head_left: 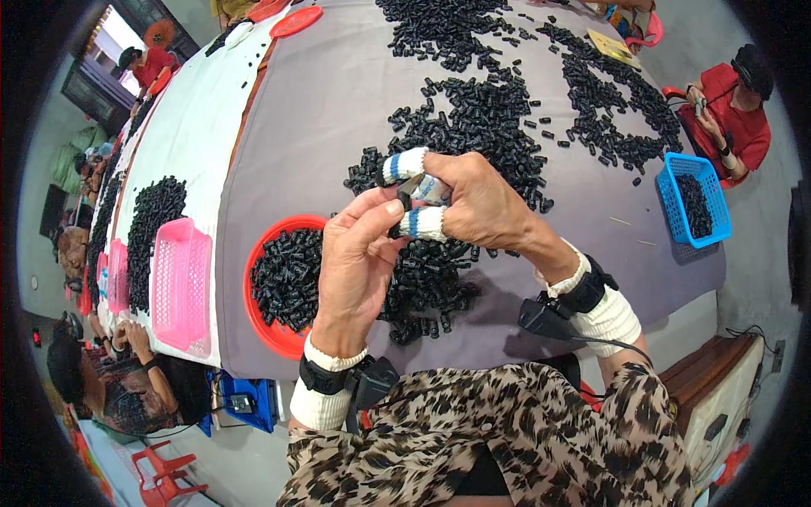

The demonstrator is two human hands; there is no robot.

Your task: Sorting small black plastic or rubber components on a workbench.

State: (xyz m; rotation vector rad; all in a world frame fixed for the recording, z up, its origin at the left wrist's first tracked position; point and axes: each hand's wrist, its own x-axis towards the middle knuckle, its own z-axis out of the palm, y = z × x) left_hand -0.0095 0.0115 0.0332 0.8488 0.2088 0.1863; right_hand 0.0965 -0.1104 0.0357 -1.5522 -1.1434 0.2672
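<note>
Above the table's near part, my left hand point(359, 262) pinches a small black cylindrical piece point(404, 201) between thumb and fingers. My right hand point(490, 198) meets it there, with white and blue knit covers on its thumb and forefinger. It grips a small blade with a white and blue wrapped handle point(431, 190), its pointed end close to the black piece. Fingers partly hide both. Beneath my hands lies a large heap of similar black pieces point(473, 127). Left of my left wrist, a round red tray point(251, 283) is full of more of them.
A grey cloth point(296, 152) covers the table. Pink baskets point(182, 283) stand on a white-covered table to the left. At right is a blue basket point(697, 203) holding black pieces. A co-worker in red point(735, 110) sits beyond it; other people sit on the left.
</note>
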